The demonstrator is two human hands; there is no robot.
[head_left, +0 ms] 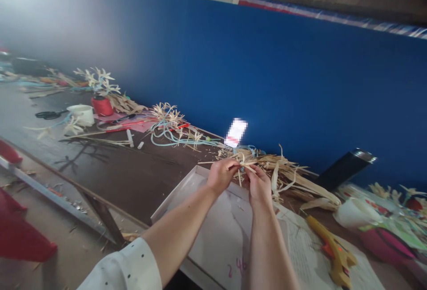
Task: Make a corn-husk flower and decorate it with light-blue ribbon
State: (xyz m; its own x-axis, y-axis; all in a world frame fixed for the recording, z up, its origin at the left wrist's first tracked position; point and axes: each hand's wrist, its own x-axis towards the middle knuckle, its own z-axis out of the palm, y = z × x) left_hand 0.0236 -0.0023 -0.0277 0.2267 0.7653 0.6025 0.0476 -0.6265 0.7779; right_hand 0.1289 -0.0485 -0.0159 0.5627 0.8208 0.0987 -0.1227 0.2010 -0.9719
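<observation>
Both of my hands meet above the far end of a shallow white box lid [213, 232]. My left hand [223, 175] pinches one side of a small pale corn-husk flower [246, 164]. From the other side, my right hand [259, 185] grips the same flower with its fingertips. Its thin petals stick out between the two hands, and the fingers hide part of it. Just behind the hands lies a heap of dried corn husks [300, 179]. Loose husk scraps lie around the heap.
A yellow hot glue gun [332, 250] lies on printed paper at the right. Near it are a white cup [356, 213] and a black flask [347, 169]. Leftward are husk flowers on blue stems [167, 138], red thread [102, 106], a white cup and scissors [50, 114]. A blue wall [283, 72] stands behind.
</observation>
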